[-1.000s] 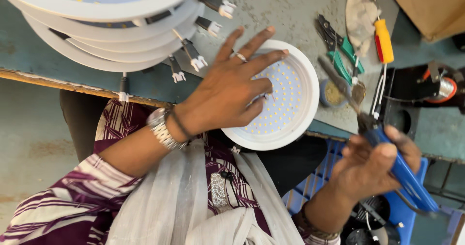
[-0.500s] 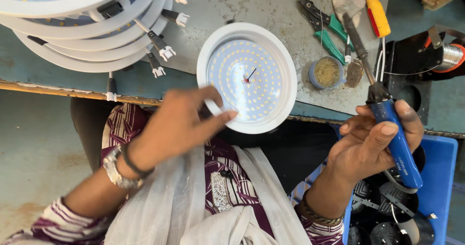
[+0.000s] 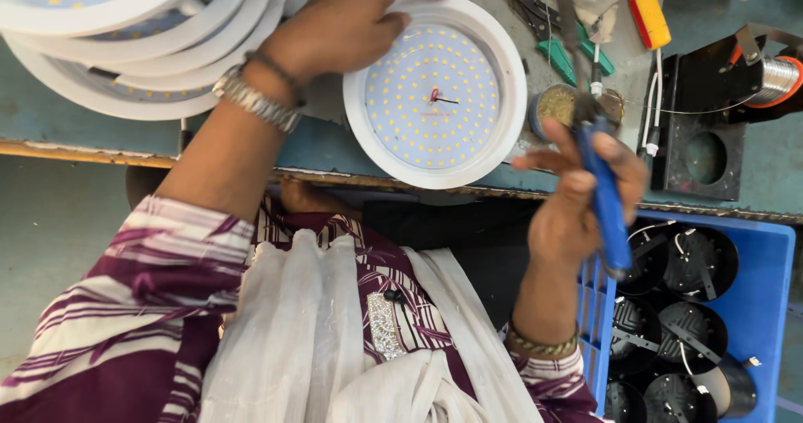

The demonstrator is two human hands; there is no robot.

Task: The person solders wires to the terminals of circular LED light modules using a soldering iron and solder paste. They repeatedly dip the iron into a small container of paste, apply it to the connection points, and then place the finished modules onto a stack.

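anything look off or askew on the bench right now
The round LED panel light overhangs the workbench's front edge, steadied only at its far rim by the left hand. The stack of panel lights is fanned out, not squared.

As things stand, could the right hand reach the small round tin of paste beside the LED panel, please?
Probably yes: the right hand holds the blue-handled soldering iron just in front of the tin, with nothing between them, though its fingers are occupied by the iron.

A small lamp-assembly workshop. Stacked white LED panels (image 3: 109, 46) crowd the worn table (image 3: 75, 134). Pliers (image 3: 556, 30), solder spool (image 3: 774, 80) and a crate of black housings (image 3: 753, 306) sit close by.
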